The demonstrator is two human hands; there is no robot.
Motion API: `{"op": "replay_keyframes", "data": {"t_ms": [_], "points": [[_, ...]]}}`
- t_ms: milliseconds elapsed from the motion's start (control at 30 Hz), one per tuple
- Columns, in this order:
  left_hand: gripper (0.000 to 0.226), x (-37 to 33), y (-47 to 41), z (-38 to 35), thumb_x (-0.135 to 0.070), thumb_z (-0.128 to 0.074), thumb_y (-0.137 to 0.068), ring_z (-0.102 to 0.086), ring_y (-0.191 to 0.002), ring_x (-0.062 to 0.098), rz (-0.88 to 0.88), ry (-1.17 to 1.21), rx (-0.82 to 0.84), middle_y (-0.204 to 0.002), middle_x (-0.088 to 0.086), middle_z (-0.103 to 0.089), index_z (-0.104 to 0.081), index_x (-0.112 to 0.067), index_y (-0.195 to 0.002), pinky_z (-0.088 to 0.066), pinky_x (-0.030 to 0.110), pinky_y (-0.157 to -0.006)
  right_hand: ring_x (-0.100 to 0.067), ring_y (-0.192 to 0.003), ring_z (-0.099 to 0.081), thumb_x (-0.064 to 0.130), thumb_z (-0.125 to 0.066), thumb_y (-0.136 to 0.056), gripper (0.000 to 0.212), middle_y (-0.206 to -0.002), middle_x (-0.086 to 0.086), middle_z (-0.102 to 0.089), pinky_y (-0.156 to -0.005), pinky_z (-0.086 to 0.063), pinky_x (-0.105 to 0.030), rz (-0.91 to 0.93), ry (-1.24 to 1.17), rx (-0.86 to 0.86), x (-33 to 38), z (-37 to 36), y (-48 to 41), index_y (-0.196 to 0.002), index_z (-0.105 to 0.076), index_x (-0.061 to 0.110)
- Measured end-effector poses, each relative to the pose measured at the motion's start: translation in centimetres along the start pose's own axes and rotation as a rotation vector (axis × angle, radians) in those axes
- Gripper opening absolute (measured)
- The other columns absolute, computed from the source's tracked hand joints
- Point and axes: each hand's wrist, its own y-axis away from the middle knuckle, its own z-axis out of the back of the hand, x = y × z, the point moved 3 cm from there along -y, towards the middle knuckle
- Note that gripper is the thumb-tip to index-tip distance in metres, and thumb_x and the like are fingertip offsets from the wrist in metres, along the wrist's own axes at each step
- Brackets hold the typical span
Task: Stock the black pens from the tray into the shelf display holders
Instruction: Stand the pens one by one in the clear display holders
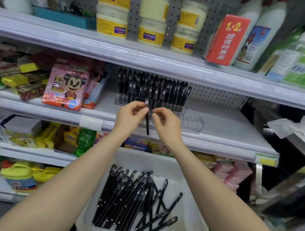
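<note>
Shop shelves (pixel 226 132) fill the frame. In the middle, the left hand (pixel 130 117) pinches one black pen (pixel 147 127) upright. The right hand (pixel 165 124) curls beside its top; touching or not, I cannot tell. More pens (pixel 127 198) lie in the white tray (pixel 192 208) below. Best lower it straight into an empty hole of the clear holder (pixel 191 124).

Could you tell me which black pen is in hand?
The upright pen pinched by the left hand; others stand in holders or lie in the tray.

Black pens (pixel 132 198) heaped in white tray (pixel 193 213), more upright in clear holders (pixel 191 124), one pen (pixel 147 125) vertical nearby
</note>
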Motion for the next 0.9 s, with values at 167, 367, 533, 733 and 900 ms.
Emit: {"op": "replay_keyframes", "data": {"t_ms": [167,367,533,733,900], "points": [[0.012,-1.2,-0.6,-0.7,-0.019,-0.068,-0.090,-0.064,-0.083,0.004,-0.063,-0.014,-0.023,-0.089,-0.015,-0.068,-0.067,-0.027,-0.100,-0.053,0.024,-0.081,-0.005,-0.079,-0.058,0.023,-0.061,-0.093,0.015,-0.089,0.006,-0.066,-0.073,-0.050,-0.025,0.009,-0.010,0.020,0.0,-0.5,0.9,-0.106,-0.068,0.017],[0.016,-0.4,0.6,-0.9,-0.018,-0.067,-0.090,-0.065,-0.088,0.002,-0.045,-0.026,0.007,-0.093,-0.012,-0.070,-0.069,-0.024,-0.105,-0.055,0.025,-0.084,-0.008,-0.080,-0.060,0.022,-0.062,-0.093,0.012,-0.087,0.005,-0.067,-0.074,-0.052,-0.028,-0.038,-0.036,0.045,-0.8,-0.4,1.5,-0.102,-0.068,0.016],[0.016,2.8,3.9,-1.3,-0.022,-0.065,-0.091,-0.063,-0.092,-0.001,0.000,-0.189,0.096,-0.099,-0.014,-0.069,-0.070,-0.024,-0.106,-0.050,0.018,-0.084,-0.003,-0.082,-0.059,0.026,-0.063,-0.094,0.010,-0.087,0.009,-0.066,-0.075,-0.050,-0.022,-0.093,-0.032,0.019,-1.9,1.1,1.3,-0.101,-0.066,0.019],[0.013,10.2,8.8,-2.3,-0.022,-0.066,-0.091,-0.062,-0.090,0.002,0.191,-0.495,0.330,-0.099,-0.012,-0.070,-0.071,-0.024,-0.102,-0.050,0.022,-0.090,0.002,-0.077,-0.056,0.025,-0.063,-0.094,0.005,-0.083,0.012,-0.061,-0.064,-0.042,-0.007,-0.160,-0.095,-0.079,-2.0,3.8,-0.9,-0.097,-0.062,0.021],[0.012,14.5,11.4,-2.0,-0.033,-0.068,-0.087,-0.066,-0.083,0.012,0.266,-0.843,0.504,-0.090,-0.006,-0.072,-0.074,-0.023,-0.088,-0.055,0.032,-0.084,-0.002,-0.078,-0.061,0.025,-0.063,-0.094,0.012,-0.083,0.012,-0.063,-0.071,-0.049,-0.016,-0.180,-0.104,-0.165,-1.8,4.8,-3.3,-0.103,-0.065,0.017]]}}
